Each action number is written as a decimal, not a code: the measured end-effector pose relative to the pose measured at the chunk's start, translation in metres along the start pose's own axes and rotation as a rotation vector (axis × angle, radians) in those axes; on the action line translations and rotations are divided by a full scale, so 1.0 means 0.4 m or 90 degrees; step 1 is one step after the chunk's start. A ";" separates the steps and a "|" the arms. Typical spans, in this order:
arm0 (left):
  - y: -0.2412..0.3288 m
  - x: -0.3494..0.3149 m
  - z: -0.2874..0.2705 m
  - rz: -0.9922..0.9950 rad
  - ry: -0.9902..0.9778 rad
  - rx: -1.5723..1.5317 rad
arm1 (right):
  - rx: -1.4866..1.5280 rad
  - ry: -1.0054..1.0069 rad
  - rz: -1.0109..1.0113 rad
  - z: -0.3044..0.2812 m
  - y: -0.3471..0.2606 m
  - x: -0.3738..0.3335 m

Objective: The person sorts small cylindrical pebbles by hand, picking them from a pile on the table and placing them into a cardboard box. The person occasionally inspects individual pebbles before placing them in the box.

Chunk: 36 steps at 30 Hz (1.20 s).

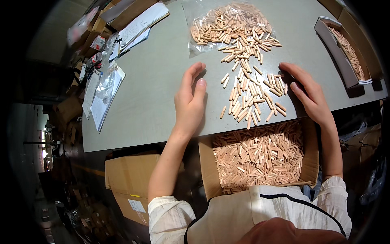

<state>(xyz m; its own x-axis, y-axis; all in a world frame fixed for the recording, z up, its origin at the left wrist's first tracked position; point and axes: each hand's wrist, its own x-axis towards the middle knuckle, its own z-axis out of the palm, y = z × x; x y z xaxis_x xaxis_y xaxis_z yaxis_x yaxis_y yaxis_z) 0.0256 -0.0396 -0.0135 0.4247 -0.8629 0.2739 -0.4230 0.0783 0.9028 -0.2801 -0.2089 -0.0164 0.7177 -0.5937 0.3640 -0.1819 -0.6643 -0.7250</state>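
Note:
Loose wooden dowel pins (248, 91) lie scattered on the grey tabletop, in a trail from a clear plastic bag (198, 49) whose heap of pins spreads at the far side. Left of the trail, my left hand (191, 99) rests on its edge over the table, fingers together and stretched, thumb apart, holding nothing. My right hand (306, 91) curves along the trail's right side, fingers extended near the outermost pins and holding none; whether it touches them I cannot tell. Below the table's front edge, against my body, an open cardboard box (209, 168) is filled with many more pins.
A long narrow carton (331, 53) of pins stands at the table's right. Clipboards with papers (106, 97) and a clear plastic wrapper (106, 87) lie at the left. A closed cardboard box (132, 175) sits below the table's front edge, left of my left forearm.

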 end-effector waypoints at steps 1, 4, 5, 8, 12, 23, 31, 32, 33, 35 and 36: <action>0.001 0.000 0.000 0.000 -0.001 -0.004 | 0.008 -0.012 -0.007 -0.001 -0.004 0.002; 0.011 -0.002 -0.004 -0.020 -0.023 -0.017 | 0.053 -0.084 -0.029 -0.020 -0.012 0.009; 0.016 -0.004 -0.005 -0.030 -0.033 -0.021 | 0.072 -0.114 -0.038 -0.024 -0.013 0.011; 0.030 -0.010 0.003 -0.011 0.004 0.007 | 0.246 -0.049 0.063 -0.006 -0.022 -0.008; 0.054 -0.010 0.003 0.404 -0.085 0.306 | 0.205 -0.025 0.052 -0.013 -0.022 -0.008; 0.087 -0.022 0.030 0.439 -0.258 0.289 | 0.135 0.013 0.037 -0.012 -0.021 -0.008; 0.082 -0.034 0.052 0.590 -0.200 0.379 | 0.079 0.024 -0.020 -0.011 -0.017 -0.013; 0.083 -0.039 0.056 0.601 -0.194 0.397 | 0.079 0.025 -0.036 -0.010 -0.011 -0.013; 0.087 -0.044 0.061 0.612 -0.186 0.416 | 0.075 0.027 -0.040 -0.011 -0.012 -0.013; 0.073 -0.060 0.080 0.664 -0.139 0.466 | 0.067 0.032 -0.049 -0.012 -0.017 -0.013; 0.071 -0.065 0.091 0.689 -0.115 0.491 | 0.066 0.047 -0.046 -0.012 -0.016 -0.015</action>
<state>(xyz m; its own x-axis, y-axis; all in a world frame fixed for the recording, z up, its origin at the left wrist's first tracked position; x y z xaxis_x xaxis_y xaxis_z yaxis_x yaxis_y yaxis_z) -0.0264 -0.0331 -0.0070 -0.4938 -0.6045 0.6251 -0.8422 0.5113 -0.1708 -0.2864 -0.2032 -0.0111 0.6749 -0.5795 0.4568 -0.0583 -0.6590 -0.7499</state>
